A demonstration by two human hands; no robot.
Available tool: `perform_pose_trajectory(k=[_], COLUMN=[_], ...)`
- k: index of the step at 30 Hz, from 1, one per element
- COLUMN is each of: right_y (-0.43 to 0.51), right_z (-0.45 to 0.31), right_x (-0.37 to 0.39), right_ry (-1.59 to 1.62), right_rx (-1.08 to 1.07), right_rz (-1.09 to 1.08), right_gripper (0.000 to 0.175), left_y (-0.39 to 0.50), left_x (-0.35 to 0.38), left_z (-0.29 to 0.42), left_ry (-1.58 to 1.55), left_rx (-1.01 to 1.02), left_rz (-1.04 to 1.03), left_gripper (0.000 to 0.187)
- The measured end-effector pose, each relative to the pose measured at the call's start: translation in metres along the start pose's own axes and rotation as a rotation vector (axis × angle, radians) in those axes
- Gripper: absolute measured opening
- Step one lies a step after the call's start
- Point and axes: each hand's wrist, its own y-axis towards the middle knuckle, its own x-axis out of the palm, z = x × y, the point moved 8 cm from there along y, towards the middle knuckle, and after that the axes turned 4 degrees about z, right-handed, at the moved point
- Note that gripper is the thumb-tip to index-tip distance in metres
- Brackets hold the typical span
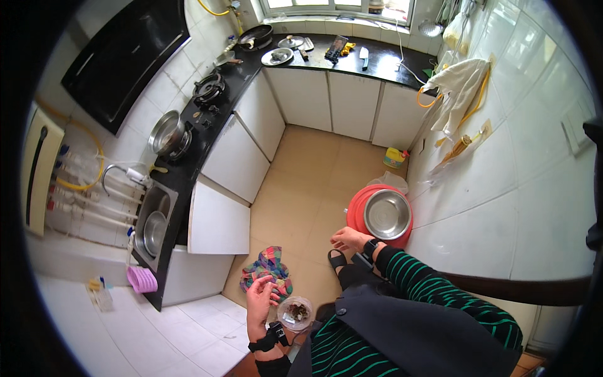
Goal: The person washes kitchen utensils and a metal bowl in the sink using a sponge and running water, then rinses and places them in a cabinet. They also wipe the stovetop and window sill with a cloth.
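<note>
My left hand hangs with loosely curled fingers and holds nothing. Beside it stands a clear round plastic container with dark and pale scraps inside. A crumpled multicoloured checked cloth lies on the floor just past that hand. At the right, my right hand is empty, its fingers a little apart, over the floor near a red round plastic basin or stool. On that red piece rests a stainless steel bowl.
A steel sink and gas burners line the left black counter. An open cabinet door juts out below. A cleaver, a plate and a phone lie on the far counter. A yellow jug stands by the right tiled wall.
</note>
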Motion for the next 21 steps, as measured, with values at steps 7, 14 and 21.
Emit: perform_pose_trajectory(k=[7,14,21], right_y=[0.08,0.157,0.222], right_z=[-0.121,-0.202,-0.306], right_x=[-0.006,-0.01,-0.014], right_ry=[-0.062,0.143,0.204], right_rx=[-0.074,-0.053,-0.12], right_rz=[-0.001,0.033,0.138], right_gripper=[0.025,0.027,0.027], left_y=[0.115,0.247,0.373], left_x=[-0.015,-0.048,-0.087], left_z=[0.059,0.102,0.173], left_ry=[0.068,0.171,0.191], left_rx=[-0.03,-0.026,-0.008], left_rz=[0.001,-0.055,-0.107], left_gripper=[0.026,0.027,0.027])
